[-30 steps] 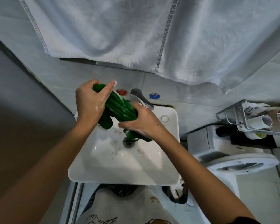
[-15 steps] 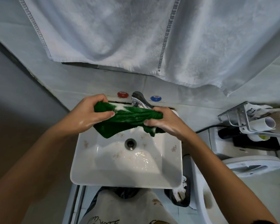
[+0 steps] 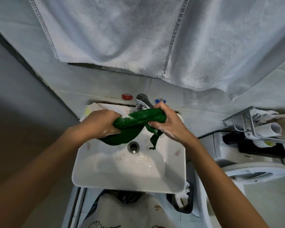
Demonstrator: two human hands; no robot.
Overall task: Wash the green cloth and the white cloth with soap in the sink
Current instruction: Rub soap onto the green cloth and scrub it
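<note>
seen from above: green cloth (image 3: 138, 118), soapy and twisted, held over the sink (image 3: 128, 183) below the tap (image 3: 142, 102), left hand (image 3: 99, 125) and right hand (image 3: 169, 123) fingers curled tight around its ends, likely to scrub it.

The white sink (image 3: 128, 180) carries everything here: a squarish basin with rounded corners, its floor wet and glistening. The metal drain (image 3: 133, 146) sits just below the left grip (image 3: 99, 123) and lower left of the right grip (image 3: 167, 125). Small floral decals mark the basin walls. Soap suds lie on the far rim under both grips. A pale cloth (image 3: 89, 111) lies on the sink's far-left corner, just above the left grip. The chrome tap (image 3: 143, 101) rises from the far rim, between the grips.
</note>
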